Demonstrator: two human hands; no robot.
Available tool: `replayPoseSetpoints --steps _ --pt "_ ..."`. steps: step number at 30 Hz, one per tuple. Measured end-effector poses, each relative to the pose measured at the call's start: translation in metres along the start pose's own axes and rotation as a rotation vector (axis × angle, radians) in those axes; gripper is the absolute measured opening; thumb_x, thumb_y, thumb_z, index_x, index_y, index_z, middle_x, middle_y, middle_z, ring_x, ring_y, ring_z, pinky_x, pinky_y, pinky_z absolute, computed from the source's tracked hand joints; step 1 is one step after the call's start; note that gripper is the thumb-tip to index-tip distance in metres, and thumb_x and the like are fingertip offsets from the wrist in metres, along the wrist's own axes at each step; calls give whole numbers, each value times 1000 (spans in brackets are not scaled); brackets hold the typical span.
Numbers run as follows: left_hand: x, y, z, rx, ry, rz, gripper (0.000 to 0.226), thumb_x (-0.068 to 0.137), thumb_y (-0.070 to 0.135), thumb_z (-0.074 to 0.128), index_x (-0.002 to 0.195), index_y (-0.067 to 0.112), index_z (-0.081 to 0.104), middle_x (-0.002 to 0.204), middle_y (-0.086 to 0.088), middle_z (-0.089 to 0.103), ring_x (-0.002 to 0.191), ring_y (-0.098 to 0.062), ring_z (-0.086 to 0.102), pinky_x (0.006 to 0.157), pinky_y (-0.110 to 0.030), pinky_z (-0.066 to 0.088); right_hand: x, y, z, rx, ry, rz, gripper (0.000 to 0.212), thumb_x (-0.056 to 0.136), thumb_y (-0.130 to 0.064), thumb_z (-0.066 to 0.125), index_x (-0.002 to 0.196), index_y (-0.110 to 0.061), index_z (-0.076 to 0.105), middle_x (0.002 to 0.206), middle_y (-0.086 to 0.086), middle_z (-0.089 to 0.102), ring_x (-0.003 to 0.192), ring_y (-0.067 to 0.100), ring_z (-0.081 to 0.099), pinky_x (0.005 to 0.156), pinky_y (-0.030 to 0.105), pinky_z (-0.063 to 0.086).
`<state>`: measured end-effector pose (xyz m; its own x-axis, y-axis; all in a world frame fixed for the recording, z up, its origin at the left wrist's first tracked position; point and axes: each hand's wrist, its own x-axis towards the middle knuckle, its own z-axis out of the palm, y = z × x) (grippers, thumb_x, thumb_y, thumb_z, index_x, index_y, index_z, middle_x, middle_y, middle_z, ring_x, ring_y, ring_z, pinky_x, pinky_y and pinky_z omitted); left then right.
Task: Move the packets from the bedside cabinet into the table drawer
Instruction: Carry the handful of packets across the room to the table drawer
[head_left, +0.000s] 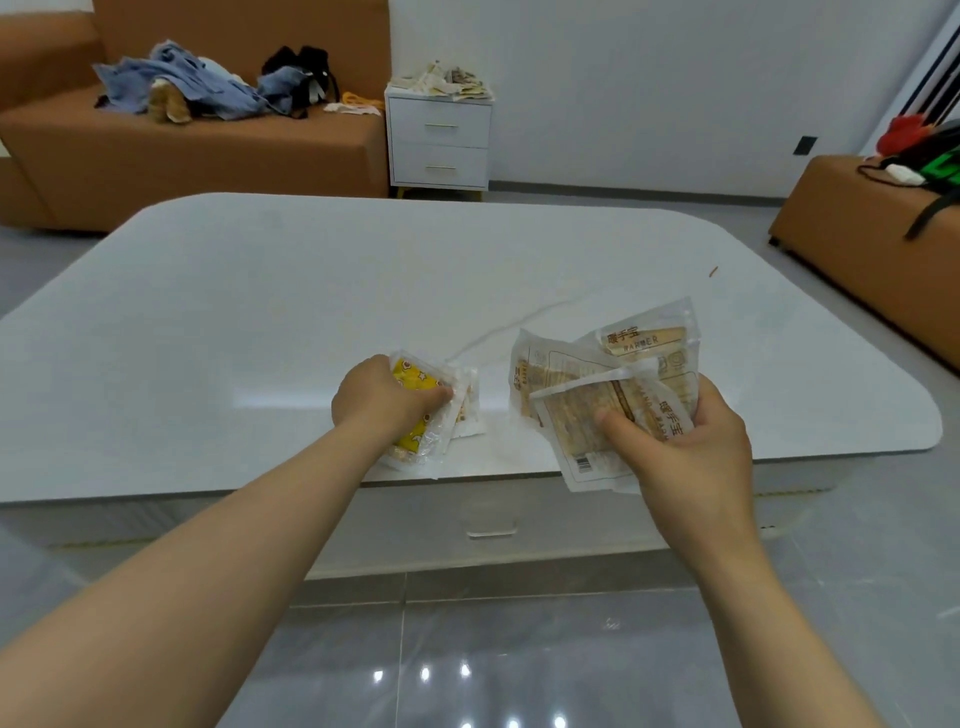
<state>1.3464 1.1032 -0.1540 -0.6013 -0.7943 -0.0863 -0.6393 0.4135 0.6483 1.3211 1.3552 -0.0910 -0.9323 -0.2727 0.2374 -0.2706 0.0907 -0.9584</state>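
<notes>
Nearest, grey floor tiles (493, 649) shine below two bare forearms that reach forward. Just beyond, the drawer (488, 512) sits shut in the front of the white desk (311, 312), its handle (491, 532) between the two arms.

The left hand (382, 397) is over the desk's near edge. Its grip is curled round a yellow packet (415, 382) with star marks, and a small pale packet (467, 402) shows just beside it at the fingertips. Whether these touch the desk top cannot be told.

To the right, the right hand (685, 447) holds a fan of clear packets (582, 384) with tan contents above the same edge. Its grip pinches them, with the thumb pressed on top and the fingers hidden beneath.

Beyond the desk, against the wall, stands the white cabinet (439, 140) with two shut drawers. More packets (447, 85) lie heaped on its top. Left of it is a brown sofa (182, 145) strewn with clothes (197, 85). At far right a brown ottoman (857, 218) carries a dark bag (935, 150).
</notes>
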Motion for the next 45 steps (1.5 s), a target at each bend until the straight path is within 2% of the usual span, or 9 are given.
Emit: replayPoseSetpoints --steps 4,8,12,16,20,24,32,41,45 --pt "-4 0 5 212 57 97 75 66 68 68 112 12 50 111 -8 55 106 -29 53 80 -36 44 -17 2 -1 24 9 16 30 77 -9 73 95 -31 64 89 -17 72 82 -1 68 66 16 55" --pt "-8 -2 3 269 76 124 73 71 69 62 112 10 48 114 -11 52 110 -33 48 81 -40 43 -28 1 -4 26 25 13 29 77 -8 73 91 -32 63 88 -15 72 81 2 68 66 19 56" --pt "-20 -4 -10 278 91 193 62 80 64 57 107 8 50 111 -12 54 106 -34 49 77 -39 42 -40 -6 -11 24 37 10 31 77 -5 72 87 -33 63 85 -17 72 79 2 69 65 18 56" --pt "-61 -9 -21 205 127 461 35 85 38 62 109 13 60 106 -5 59 104 -28 51 80 -34 42 -55 -8 -23 45 52 20 34 77 -5 73 91 -34 63 86 -21 71 81 -2 68 64 13 55" --pt "-116 -22 -10 101 -39 564 15 83 34 65 91 22 65 87 9 63 87 -12 58 73 -26 43 -74 4 -37 14 47 51 34 78 -6 73 94 -34 64 88 -20 71 82 -1 68 63 14 55" --pt "-137 -41 26 194 -190 563 26 84 33 64 107 20 63 103 5 63 98 -14 57 82 -26 44 -81 20 -48 -62 32 88 32 77 -7 73 94 -34 65 88 -18 72 82 1 69 68 24 58" --pt "-131 -57 77 338 -235 520 47 88 31 58 132 16 50 128 -4 55 118 -24 50 97 -30 40 -77 46 -69 -173 39 92 32 76 -7 72 87 -36 62 81 -20 70 78 -3 66 62 14 55" --pt "-129 -56 106 503 -382 500 72 85 37 60 145 13 30 146 -7 38 131 -29 36 108 -32 31 -74 57 -68 -196 -37 102 29 75 -7 70 92 -31 64 81 -20 69 75 -4 65 58 10 51" --pt "-126 -53 107 516 -394 491 75 82 39 63 144 10 31 143 -8 39 128 -29 39 105 -32 34 -74 58 -67 -221 -52 107 28 75 -8 69 92 -29 65 81 -18 70 75 -2 66 61 14 53"
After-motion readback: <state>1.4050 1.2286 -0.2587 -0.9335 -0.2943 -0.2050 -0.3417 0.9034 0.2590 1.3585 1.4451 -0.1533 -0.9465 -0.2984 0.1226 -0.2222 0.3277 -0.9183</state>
